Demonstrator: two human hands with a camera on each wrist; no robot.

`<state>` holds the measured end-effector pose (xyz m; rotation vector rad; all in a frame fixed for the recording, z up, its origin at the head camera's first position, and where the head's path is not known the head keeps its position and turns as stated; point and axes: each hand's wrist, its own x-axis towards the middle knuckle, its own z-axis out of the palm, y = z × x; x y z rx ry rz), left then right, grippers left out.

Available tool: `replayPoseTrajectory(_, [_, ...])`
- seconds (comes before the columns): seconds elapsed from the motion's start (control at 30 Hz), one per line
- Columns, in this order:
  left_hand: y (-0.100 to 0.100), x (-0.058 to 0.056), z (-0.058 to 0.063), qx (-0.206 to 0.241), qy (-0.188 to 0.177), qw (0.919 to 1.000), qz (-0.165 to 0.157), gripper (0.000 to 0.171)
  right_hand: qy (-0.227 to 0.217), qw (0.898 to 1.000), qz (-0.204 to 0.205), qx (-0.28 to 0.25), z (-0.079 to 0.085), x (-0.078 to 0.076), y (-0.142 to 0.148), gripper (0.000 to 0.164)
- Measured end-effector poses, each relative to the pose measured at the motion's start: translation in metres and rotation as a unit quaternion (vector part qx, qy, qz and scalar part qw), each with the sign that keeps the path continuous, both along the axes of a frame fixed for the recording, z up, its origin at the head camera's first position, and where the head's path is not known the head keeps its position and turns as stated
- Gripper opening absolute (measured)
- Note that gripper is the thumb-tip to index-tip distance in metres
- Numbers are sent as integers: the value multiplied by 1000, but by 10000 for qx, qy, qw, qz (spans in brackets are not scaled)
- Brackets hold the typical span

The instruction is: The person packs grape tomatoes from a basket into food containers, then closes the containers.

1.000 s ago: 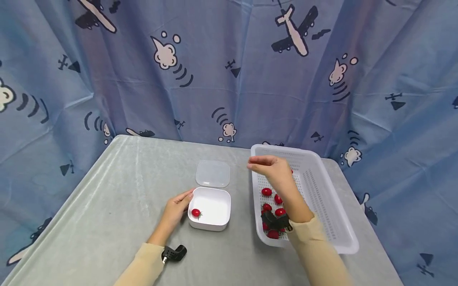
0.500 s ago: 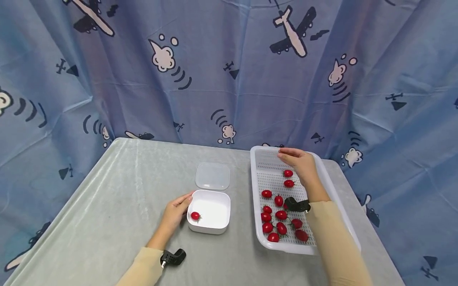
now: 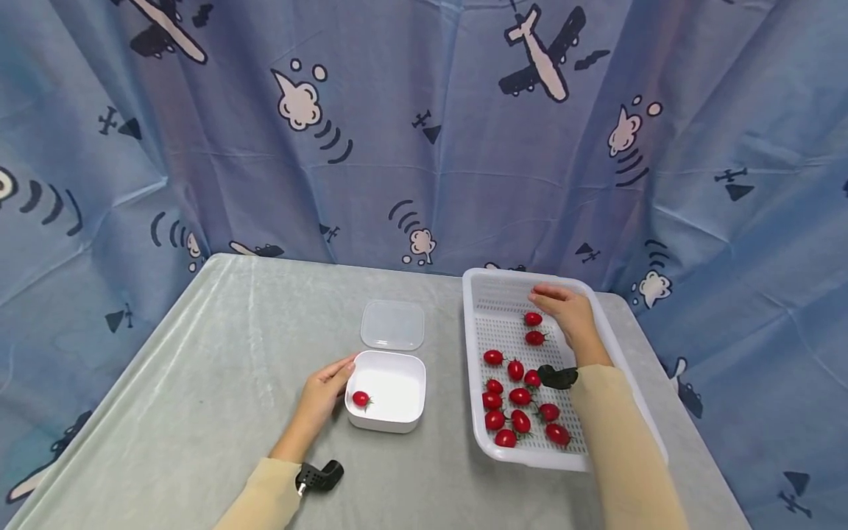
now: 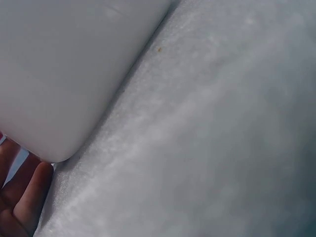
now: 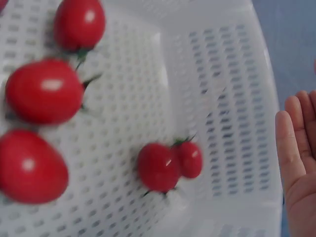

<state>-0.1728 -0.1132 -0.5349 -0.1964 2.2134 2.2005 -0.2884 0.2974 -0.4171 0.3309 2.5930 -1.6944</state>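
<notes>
Crossing from the basket's left side, the right hand (image 3: 568, 315) has come over the far end of the white basket (image 3: 493, 335), above and apart from two tomatoes (image 3: 534, 338). Its fingers are extended and hold nothing. The left hand (image 3: 324, 390) touches the white box (image 3: 383, 425) on the tabletop (image 3: 232, 383), fingers fairly straight, no firm grip evident. One small tomato (image 3: 361, 398) remains in the box; many more lie in the basket. Assessment: the shift puts the unladen hand within reach of the loose fruit.
</notes>
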Motion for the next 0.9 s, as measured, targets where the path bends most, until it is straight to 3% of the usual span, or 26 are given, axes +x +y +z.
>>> replayPoseTrajectory(0.4, [-1, -1, 3, -81, -48, 10000, -4, 38, -672, 9977, 57, -5, -27, -3, 18, 59])
replayPoseTrajectory(0.67, [-1, -1, 2, 55, -38, 10000, -51, 38, -925, 9948, 204, 361, -41, -3, 28, 58])
replayPoseTrajectory(0.9, [-1, -1, 0, -18, -25, 10000, 6, 38, -1425, 9869, 125, 748, -51, -5, 33, 58])
